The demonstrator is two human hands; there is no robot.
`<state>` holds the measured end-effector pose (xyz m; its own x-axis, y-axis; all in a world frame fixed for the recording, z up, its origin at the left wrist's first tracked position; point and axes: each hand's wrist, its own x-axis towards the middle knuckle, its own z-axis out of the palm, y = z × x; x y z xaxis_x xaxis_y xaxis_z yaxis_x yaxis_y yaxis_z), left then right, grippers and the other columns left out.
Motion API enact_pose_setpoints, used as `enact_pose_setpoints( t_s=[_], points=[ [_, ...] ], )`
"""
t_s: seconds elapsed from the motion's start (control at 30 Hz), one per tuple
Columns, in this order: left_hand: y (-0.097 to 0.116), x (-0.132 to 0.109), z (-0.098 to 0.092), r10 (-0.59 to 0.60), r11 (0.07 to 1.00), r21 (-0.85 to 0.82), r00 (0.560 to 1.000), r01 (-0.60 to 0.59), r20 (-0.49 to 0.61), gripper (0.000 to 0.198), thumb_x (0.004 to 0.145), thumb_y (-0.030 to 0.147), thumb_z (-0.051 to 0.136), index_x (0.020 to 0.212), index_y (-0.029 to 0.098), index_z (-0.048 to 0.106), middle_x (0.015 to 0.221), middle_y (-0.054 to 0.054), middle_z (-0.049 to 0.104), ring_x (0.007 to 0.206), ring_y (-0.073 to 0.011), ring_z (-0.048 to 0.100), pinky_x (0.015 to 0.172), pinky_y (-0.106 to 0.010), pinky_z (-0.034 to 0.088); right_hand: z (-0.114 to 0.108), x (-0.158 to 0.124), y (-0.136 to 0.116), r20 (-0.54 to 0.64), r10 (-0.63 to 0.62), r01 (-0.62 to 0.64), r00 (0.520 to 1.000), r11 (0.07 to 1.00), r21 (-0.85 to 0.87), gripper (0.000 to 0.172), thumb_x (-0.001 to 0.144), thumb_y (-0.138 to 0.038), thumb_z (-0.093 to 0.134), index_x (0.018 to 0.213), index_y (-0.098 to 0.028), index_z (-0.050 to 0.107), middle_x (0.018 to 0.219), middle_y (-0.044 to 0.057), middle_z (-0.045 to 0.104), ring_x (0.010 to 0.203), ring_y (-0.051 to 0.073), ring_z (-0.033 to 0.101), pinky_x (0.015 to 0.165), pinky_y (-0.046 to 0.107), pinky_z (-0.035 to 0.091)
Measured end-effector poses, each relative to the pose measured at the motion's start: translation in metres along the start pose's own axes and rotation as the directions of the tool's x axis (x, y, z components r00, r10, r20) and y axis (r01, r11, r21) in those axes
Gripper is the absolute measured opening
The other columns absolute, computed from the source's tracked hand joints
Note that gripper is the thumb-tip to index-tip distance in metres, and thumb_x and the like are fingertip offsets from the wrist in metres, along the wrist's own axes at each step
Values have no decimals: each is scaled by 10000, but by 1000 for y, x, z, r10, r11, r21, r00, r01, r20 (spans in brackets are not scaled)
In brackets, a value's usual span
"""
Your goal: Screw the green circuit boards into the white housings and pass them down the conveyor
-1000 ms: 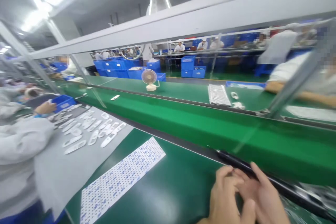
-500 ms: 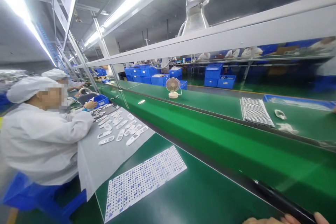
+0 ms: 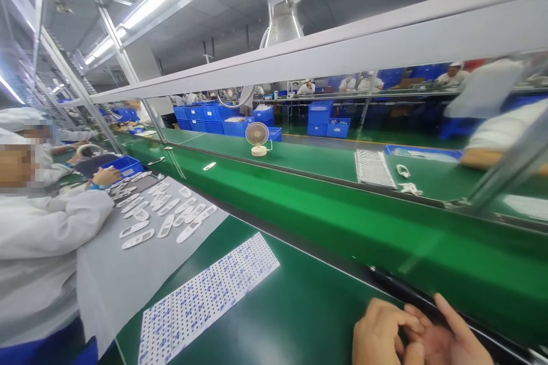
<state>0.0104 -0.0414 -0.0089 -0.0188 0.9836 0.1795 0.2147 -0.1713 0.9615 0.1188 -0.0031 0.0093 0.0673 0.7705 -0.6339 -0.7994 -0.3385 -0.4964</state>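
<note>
My left hand (image 3: pixel 379 328) is at the bottom right, its fingers bent and pressed together against the other hand's fingertips. Beside it is my right hand (image 3: pixel 456 342), with one digit raised and the others curled in to meet the left hand. Anything between the fingertips is too small or hidden to make out. Just behind both hands lies a long black tube (image 3: pixel 411 293), slanting along the bench edge. A white sheet (image 3: pixel 209 299) printed with rows of black dots and blue marks lies on the green bench to the left of my hands.
On the left a person in white (image 3: pixel 51 228) works at a grey cloth (image 3: pixel 128 279) bearing several white oblong parts (image 3: pixel 166 225). A sunken green conveyor strip (image 3: pixel 321 205) crosses behind. Beyond it stand a small fan (image 3: pixel 257 137) and a striped sheet (image 3: pixel 374 169). A metal post (image 3: pixel 509 159) rises at right.
The view has swung right, so the scene shifts left. My hands have risen further into view and come together, off the black tube's near end. A forearm now shows across at right.
</note>
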Motion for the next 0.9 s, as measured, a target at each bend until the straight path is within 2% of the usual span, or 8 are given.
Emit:
enact_pose_setpoints(
  t_s=[0.1,0.27,0.4,0.53,0.67,0.77,0.9],
  points=[
    [-2,3,-5,82,996,-36,997,-81,14,363,662,-25,586,922,218,660,948,-7,697,663,-126,566,626,-245,438,-3,3,1,-12,89,-88,996,996,33,74,805,-236,592,792,-163,584,651,83,607,522,215,582,578,390,565],
    [-7,5,-8,232,973,-11,972,-232,43,226,809,26,533,865,209,654,830,-13,678,731,-148,594,631,-242,421,-22,24,8,52,71,-74,996,996,47,222,781,-349,694,749,-139,628,659,96,620,573,237,615,569,382,555],
    [-5,4,-9,200,980,-34,978,-198,67,268,785,28,541,948,207,656,936,-31,665,698,-130,558,613,-229,430,-26,28,11,92,45,-53,995,996,78,272,769,-375,731,718,-124,641,654,93,630,555,210,604,520,323,526],
    [0,5,-11,118,993,-39,990,-115,82,355,771,46,564,1085,198,628,1097,-58,638,687,-116,529,646,-236,448,-8,8,6,101,14,-21,995,997,71,326,870,-366,626,674,-107,644,577,80,607,469,159,539,462,268,475],
    [1,6,-13,101,995,2,982,-102,160,151,906,168,510,961,190,649,872,-23,653,655,-131,525,634,-249,409,9,-7,4,67,-21,16,998,998,66,467,926,-439,564,607,-105,632,543,82,590,446,153,533,465,262,462],
    [1,5,-14,160,986,4,966,-164,203,197,959,260,469,900,182,639,832,-26,637,667,-140,533,628,-253,389,11,-9,6,55,-59,54,997,995,83,491,938,-442,563,588,-104,624,537,70,587,421,117,501,416,219,401],
    [1,4,-15,168,985,7,959,-175,229,296,988,329,423,786,181,580,701,0,577,624,-136,503,607,-248,359,9,-7,8,74,-60,56,995,997,55,548,956,-480,526,576,-98,626,504,65,561,410,107,486,413,204,385]
  ],
)
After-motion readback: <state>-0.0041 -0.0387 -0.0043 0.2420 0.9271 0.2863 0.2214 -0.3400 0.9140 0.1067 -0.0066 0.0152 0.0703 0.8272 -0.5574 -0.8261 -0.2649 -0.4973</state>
